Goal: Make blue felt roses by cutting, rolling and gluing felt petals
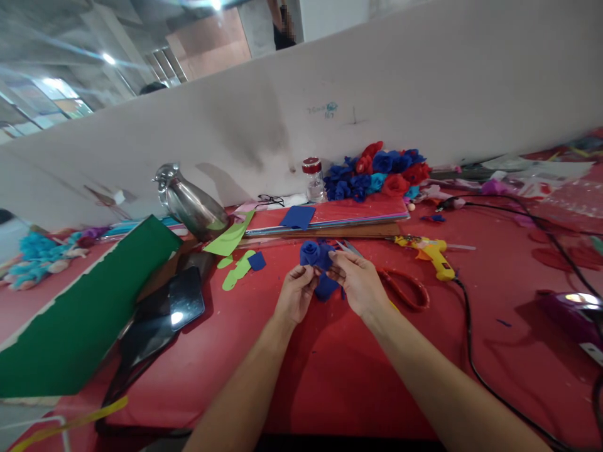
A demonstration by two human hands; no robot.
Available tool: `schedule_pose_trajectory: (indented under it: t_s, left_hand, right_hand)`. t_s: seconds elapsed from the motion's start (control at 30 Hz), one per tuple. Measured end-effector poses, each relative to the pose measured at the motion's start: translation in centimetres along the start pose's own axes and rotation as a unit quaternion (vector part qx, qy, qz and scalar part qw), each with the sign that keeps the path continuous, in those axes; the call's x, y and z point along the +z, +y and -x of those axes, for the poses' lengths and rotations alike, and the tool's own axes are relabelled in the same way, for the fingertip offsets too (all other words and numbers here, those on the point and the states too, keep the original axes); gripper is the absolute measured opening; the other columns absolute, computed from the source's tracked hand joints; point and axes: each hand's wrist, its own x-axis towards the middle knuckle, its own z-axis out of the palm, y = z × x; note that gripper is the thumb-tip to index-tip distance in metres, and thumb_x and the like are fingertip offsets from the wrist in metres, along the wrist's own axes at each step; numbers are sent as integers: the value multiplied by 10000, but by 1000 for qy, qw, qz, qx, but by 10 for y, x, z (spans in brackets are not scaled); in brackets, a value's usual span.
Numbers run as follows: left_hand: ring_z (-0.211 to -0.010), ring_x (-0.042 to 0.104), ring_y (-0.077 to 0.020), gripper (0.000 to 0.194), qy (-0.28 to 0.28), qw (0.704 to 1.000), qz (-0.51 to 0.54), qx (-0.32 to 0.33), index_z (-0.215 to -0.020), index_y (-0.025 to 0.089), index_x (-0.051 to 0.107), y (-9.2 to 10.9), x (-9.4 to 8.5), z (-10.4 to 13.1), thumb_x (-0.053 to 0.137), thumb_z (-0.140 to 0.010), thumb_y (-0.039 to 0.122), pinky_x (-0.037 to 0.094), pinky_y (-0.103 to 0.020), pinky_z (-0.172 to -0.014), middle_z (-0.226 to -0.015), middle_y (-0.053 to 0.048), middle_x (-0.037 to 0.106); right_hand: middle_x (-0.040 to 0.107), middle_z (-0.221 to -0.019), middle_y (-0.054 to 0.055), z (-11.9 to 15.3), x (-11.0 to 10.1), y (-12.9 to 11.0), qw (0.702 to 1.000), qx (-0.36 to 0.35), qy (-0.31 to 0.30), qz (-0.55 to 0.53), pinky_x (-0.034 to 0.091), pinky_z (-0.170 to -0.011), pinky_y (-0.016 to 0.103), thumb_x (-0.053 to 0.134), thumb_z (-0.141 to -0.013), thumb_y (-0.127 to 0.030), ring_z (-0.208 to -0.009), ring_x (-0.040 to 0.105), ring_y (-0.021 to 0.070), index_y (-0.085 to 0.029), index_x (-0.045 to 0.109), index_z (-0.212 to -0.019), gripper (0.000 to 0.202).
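Note:
A blue rolled flower [309, 252] is held up over the red table, near the middle of the view. My left hand [298, 292] pinches its lower edge from the left. From the right, my right hand [354, 276] grips the blue petal beside it with thumb and fingers. Just below the flower lies a blue piece [326, 287]. Scissors with red handles [409, 290] rest beside my right hand, their blades partly behind it. Light green cut pieces [239, 270] and a small blue square [257, 261] lie to the left.
A yellow glue gun [436, 256] with a black cord lies at the right. Behind stand a metal jug [193, 204], a glass jar [315, 182] and a flower pile [377, 172]. A phone [187, 298] and a green sheet [89, 314] lie left, a purple device [565, 320] far right.

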Motion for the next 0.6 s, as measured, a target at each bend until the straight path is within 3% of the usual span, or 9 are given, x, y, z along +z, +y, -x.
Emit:
schedule_pose_trajectory:
  t_s: [0.6]
  left_hand:
    - [-533, 446, -49, 307, 8, 1000, -19, -2, -618, 144, 615, -2, 2, -1, 822, -551, 361, 357, -192, -532, -624, 15, 576]
  right_hand:
    - [657, -595, -11, 2, 2, 3, 999, -32, -16, 0, 468, -587, 260, 794, -489, -384, -565, 591, 130, -192, 640, -657, 298]
